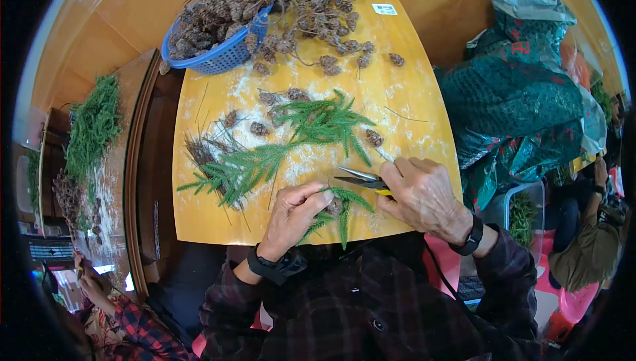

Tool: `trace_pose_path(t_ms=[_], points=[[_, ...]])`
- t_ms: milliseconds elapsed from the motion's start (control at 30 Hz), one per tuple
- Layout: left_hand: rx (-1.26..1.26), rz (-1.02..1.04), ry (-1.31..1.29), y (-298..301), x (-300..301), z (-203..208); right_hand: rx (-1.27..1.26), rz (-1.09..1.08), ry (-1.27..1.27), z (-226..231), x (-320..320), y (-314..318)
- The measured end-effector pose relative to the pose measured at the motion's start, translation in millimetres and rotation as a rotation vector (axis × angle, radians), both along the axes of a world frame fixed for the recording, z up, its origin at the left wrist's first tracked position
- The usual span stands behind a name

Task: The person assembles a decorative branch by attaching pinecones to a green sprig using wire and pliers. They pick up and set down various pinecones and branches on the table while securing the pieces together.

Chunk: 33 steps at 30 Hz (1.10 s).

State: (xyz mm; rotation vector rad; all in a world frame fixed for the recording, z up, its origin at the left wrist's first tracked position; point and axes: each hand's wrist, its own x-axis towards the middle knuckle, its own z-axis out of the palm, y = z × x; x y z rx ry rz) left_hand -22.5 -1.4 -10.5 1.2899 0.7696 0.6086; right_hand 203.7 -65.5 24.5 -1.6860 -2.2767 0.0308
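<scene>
My left hand (295, 217) pinches a green fir-like sprig (344, 220) near the table's front edge. A brown pine cone (334, 206) sits among its needles, partly hidden by my fingers. In my right hand (421, 192) is a pair of long-nose pliers (361, 179) with dark jaws and yellow on the handle. The jaws stand a little apart and point left, just above the sprig. Beyond my hands lie larger green sprigs (318, 122), with a bundle of thin dark wires (211, 155) beside them. A loose pine cone (374, 138) rests above the pliers.
A blue basket (225, 53) heaped with pine cones stands at the yellow table's (424, 96) far left, and more cones spill beside it. Large green sacks (517, 96) are at the right. A side table (119, 195) holds greenery on the left. Other people sit at both sides.
</scene>
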Motion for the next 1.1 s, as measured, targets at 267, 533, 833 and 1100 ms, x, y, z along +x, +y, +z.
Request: trace_pose_path(t_ms=[267,533,833,1100], points=[[0.046,0.042,0.032,6,-5,2,-0.035,0.089,-0.043,-1,-10,12],[0.024,0.039,0.027,12,-9,4,-0.060,0.119,-0.037,-9,-12,25],[0.053,0.028,0.042,18,-11,7,-0.172,0.124,-0.058,-6,-9,30],[0.494,0.032,0.067,27,-14,-8,-0.574,0.239,0.342,6,-2,40]])
